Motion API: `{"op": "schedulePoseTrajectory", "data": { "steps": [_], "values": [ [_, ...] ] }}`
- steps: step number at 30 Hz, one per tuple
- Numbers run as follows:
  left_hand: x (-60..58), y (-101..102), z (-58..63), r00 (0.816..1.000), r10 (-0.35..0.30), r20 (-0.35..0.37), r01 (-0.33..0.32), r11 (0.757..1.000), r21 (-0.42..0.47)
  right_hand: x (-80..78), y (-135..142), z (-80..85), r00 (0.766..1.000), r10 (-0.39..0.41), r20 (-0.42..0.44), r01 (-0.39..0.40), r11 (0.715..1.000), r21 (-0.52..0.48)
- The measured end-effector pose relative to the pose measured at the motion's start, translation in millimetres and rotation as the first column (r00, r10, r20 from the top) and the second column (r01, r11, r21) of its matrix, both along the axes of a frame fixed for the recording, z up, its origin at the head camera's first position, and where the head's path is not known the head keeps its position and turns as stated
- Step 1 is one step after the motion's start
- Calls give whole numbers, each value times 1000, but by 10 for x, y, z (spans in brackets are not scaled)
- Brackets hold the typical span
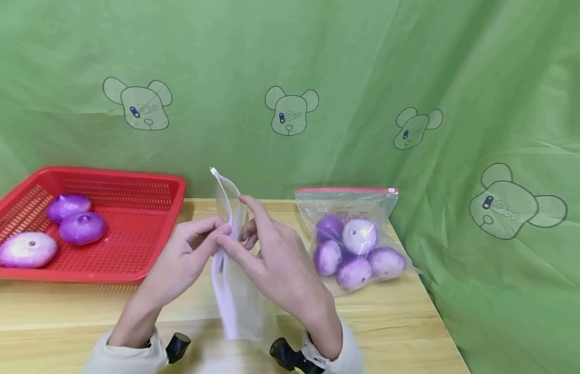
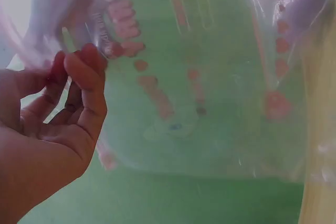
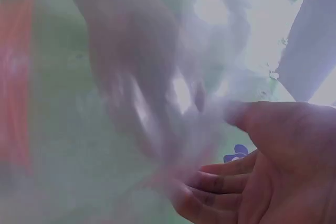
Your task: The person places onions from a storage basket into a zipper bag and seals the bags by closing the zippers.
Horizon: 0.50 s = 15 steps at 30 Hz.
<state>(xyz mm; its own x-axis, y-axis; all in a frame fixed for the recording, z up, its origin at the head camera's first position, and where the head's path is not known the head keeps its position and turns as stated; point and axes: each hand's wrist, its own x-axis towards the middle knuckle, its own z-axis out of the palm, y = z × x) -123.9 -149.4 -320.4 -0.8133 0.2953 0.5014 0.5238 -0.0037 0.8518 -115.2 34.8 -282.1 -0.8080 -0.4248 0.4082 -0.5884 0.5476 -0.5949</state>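
Upright between the two hands stands a clear zip bag with a pale zip strip, its mouth edge facing the person and a slider at the far top end. The left hand pinches the left side of the mouth between thumb and fingers. On the other side the right hand holds the bag, thumb at the zip strip and index finger extended towards the far end. Reddish print on the plastic shows in the left wrist view. The right wrist view sees the right hand through hazy plastic, its fingertips partly blurred.
On the left sits a red basket with purple onions inside. To the right, a red-topped zip bag holds several purple onions. A green curtain hangs behind and right of the wooden table.
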Motion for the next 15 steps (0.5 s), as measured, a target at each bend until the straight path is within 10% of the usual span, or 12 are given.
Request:
{"op": "schedulePoseTrajectory", "data": {
  "steps": [15],
  "values": [
    [90, 60, 56, 997, 50, 52, -43, 992, -117, 104, 87, 68, 997, 45, -63, -37, 992, 119]
  ]
}}
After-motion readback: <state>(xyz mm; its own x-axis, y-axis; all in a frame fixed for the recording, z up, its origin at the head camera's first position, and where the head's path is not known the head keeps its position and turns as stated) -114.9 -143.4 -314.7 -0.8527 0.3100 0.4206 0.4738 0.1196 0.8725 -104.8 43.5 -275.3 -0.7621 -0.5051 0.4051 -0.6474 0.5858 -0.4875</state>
